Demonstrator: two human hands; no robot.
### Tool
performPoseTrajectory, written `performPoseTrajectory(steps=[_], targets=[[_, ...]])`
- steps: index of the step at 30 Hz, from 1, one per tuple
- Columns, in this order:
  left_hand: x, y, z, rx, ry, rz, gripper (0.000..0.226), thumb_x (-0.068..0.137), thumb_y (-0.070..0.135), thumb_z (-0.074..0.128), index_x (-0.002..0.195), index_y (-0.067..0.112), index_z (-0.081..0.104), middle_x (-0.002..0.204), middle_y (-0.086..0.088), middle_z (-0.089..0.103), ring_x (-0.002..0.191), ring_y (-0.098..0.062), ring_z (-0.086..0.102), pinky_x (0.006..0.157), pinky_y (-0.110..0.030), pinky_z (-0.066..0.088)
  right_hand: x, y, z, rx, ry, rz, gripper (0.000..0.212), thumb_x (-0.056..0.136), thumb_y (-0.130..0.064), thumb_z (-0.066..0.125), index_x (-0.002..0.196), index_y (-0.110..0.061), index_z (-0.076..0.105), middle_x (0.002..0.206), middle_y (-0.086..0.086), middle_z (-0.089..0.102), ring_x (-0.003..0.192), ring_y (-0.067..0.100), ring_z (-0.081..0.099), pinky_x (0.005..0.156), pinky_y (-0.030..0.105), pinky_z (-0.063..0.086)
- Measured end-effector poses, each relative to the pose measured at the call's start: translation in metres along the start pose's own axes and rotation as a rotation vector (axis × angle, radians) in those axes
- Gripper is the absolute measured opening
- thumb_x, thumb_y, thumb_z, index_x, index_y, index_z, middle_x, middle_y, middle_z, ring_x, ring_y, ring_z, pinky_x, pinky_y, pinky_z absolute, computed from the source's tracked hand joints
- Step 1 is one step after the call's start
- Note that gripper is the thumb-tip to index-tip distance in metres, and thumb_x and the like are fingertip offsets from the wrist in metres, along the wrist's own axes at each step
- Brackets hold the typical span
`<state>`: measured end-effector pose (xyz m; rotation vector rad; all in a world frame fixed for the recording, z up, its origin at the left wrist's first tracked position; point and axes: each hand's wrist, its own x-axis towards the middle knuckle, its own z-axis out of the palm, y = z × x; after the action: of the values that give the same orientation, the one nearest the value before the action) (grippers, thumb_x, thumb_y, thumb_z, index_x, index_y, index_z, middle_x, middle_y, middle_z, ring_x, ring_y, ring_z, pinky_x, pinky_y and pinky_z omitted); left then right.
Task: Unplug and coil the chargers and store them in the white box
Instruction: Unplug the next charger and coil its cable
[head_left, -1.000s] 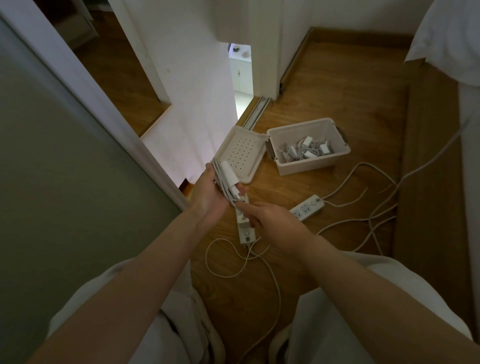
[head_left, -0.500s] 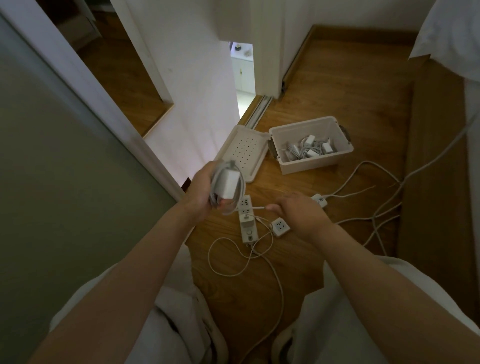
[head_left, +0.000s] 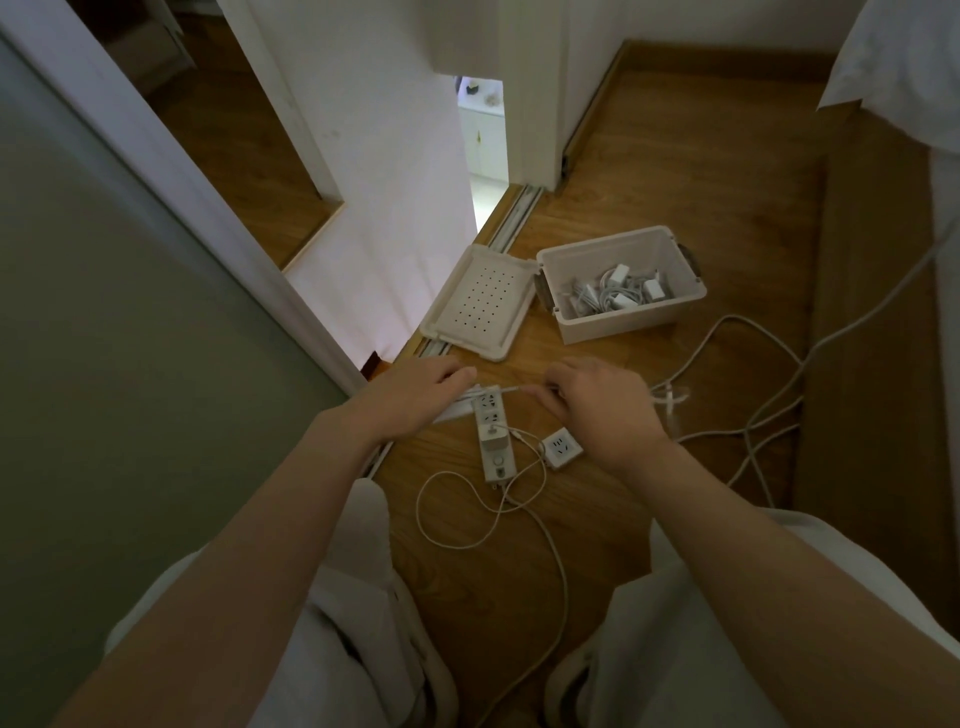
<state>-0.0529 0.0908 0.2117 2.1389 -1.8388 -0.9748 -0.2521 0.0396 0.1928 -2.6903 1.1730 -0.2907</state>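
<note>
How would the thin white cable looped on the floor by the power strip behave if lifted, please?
Probably floppy: the looped cable lies in slack curves. Likely light, being thin. It may snag where it crosses another cord by the power strip.

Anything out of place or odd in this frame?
Nothing damaged or spilled. The box lid lies across the sliding-door track beside the white box, and loose cables tangle on the floor at right. One charger sits plugged into the power strip.
</note>
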Motion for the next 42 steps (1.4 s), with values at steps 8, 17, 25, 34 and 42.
performPoseTrajectory(steps=[8,17,25,34,42], targets=[[0.007,-0.017,0.016,0.022,0.163,-0.029,0.02,0.1,0.032,0.031,0.102,0.015,0.041,0.092,0.003,0.039,0.074,-0.006,0.04,0.066,-0.026,0.036,-0.002,-0.023,0.005,0.305,0.06,0.041,0.029,0.098,-0.034,0.038,0.094,-0.016,0.061,0.082,-0.008,0.05,0.073,0.01,0.048,0.063,0.022,0.033],[-0.001,-0.007,0.019,0.08,0.211,0.014,0.03,0.099,0.029,0.039,0.118,0.006,0.036,0.115,-0.004,0.03,0.086,-0.013,0.043,0.071,-0.025,0.038,-0.002,-0.025,0.006,0.589,0.139,0.19,0.025,0.099,-0.023,0.039,0.101,-0.016,0.063,0.087,-0.008,0.058,0.067,-0.001,0.048,0.062,0.014,0.035],[0.003,0.004,0.02,-0.244,0.323,-0.112,0.023,0.102,0.028,0.031,0.113,0.008,0.034,0.111,-0.006,0.036,0.085,-0.013,0.046,0.069,-0.028,0.042,-0.009,-0.034,0.01,0.613,0.006,0.063,0.026,0.099,-0.018,0.041,0.115,-0.017,0.062,0.081,-0.008,0.06,0.058,-0.004,0.046,0.054,0.012,0.035],[0.006,0.021,0.018,-1.368,0.291,-0.306,0.038,0.102,0.034,0.034,0.123,0.006,0.05,0.087,-0.009,0.061,0.065,-0.016,0.06,0.052,-0.027,0.055,-0.017,-0.049,0.028,0.586,-0.163,-0.102,0.036,0.1,-0.019,0.037,0.134,-0.026,0.044,0.091,-0.001,0.06,0.076,0.015,0.056,0.071,0.038,0.051],[0.002,0.026,0.016,-1.764,0.149,-0.125,0.033,0.096,0.026,0.037,0.095,0.003,0.06,0.077,-0.011,0.061,0.06,-0.019,0.057,0.055,-0.028,0.051,-0.007,-0.035,0.025,0.597,-0.251,-0.076,0.028,0.099,-0.021,0.041,0.118,-0.017,0.062,0.081,-0.01,0.051,0.067,0.002,0.046,0.071,0.021,0.039]])
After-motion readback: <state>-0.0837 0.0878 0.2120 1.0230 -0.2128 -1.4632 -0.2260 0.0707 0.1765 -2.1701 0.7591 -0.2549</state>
